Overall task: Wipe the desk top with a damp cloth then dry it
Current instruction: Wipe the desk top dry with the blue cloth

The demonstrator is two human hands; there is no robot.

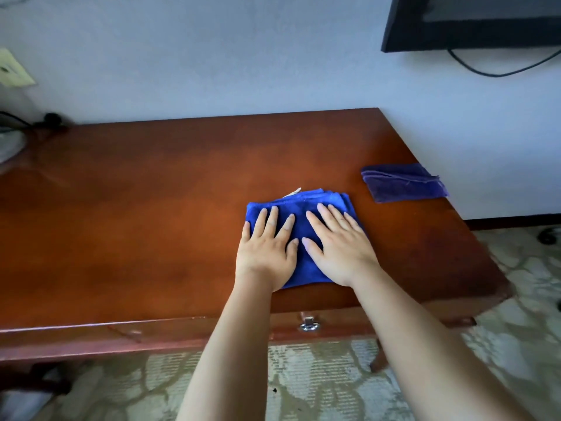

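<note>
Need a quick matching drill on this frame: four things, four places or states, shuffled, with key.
Things:
1. bright blue cloth
2. dark purple cloth
3. drawer pull
4. black screen

Places or states:
A. on the wall, upper right
B. pressed flat under the left hand and right hand
C. on the desk's front face, below the top
D. lying folded near the desk's right edge, untouched

Pairs: 1-B, 2-D, 3-C, 4-A

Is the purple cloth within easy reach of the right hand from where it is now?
Probably yes. The right hand lies flat on the blue cloth; only bare desk top separates it from the purple cloth.
</note>
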